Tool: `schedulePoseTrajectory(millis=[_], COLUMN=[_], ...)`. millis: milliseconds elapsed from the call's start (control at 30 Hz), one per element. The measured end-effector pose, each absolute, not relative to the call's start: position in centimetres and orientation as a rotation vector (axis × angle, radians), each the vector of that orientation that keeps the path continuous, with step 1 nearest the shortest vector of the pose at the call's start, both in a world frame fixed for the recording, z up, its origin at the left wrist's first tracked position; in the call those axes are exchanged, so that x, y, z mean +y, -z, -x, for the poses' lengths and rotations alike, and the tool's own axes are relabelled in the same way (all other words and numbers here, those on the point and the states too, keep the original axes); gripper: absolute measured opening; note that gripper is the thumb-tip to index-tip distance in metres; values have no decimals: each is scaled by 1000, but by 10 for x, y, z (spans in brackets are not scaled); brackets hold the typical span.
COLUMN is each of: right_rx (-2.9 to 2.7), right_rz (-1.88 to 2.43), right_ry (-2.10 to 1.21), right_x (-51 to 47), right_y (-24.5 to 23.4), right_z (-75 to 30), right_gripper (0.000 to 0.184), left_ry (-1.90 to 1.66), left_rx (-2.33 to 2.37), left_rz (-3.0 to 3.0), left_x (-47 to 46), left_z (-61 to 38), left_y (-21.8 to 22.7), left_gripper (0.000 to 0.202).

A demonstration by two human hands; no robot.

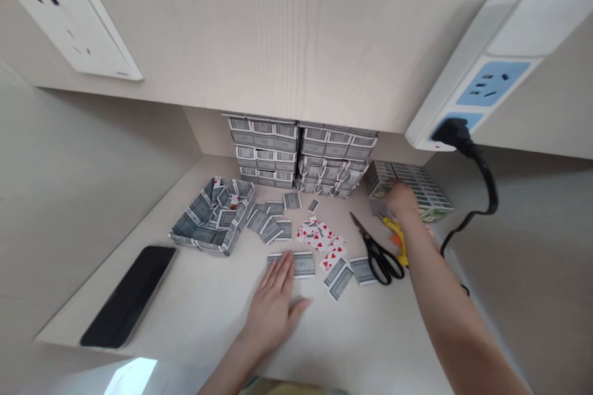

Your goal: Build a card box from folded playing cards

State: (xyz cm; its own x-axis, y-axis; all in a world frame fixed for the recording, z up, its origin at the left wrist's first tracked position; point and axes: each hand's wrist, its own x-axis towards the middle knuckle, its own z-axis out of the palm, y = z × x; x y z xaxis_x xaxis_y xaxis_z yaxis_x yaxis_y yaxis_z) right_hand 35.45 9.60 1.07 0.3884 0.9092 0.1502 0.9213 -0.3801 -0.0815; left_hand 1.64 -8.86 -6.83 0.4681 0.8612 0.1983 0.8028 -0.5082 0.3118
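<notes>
My left hand lies flat and open on the pale desk, its fingertips on a folded card piece. My right hand reaches far right to a box made of patterned playing cards; its fingers are curled at the box's near edge, and what they grip is hidden. Small cut and folded cards, some showing red hearts, lie scattered between the hands. Black-handled scissors lie beside my right forearm, next to a yellow tool.
Stacks of folded card boxes stand against the back wall. An open card tray sits at left, a black phone nearer the front edge. A power strip with a black plug and cable hangs at right, a wall socket upper left.
</notes>
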Motion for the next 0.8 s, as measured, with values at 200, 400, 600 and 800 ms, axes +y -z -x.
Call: schedulePoseTrajectory(millis=[200, 400, 600, 800], right_rx=[-1673, -1654, -1319, -1114], right_rz=[2587, 2636, 2490, 2084], right_ry=[206, 138, 292, 94], right_x=[103, 92, 58, 26], right_y=[-10, -13, -36, -38], right_z=[-357, -356, -340, -312], right_gripper=[39, 27, 31, 53], left_ry=[-492, -500, -512, -563], left_rx=[1432, 1437, 1415, 1412], left_rz=[-2540, -2545, -2528, -2431], left_x=[-88, -88, -89, -88], left_z=[-16, -17, -17, -18], left_y=[67, 66, 65, 61], left_gripper=[68, 67, 67, 61])
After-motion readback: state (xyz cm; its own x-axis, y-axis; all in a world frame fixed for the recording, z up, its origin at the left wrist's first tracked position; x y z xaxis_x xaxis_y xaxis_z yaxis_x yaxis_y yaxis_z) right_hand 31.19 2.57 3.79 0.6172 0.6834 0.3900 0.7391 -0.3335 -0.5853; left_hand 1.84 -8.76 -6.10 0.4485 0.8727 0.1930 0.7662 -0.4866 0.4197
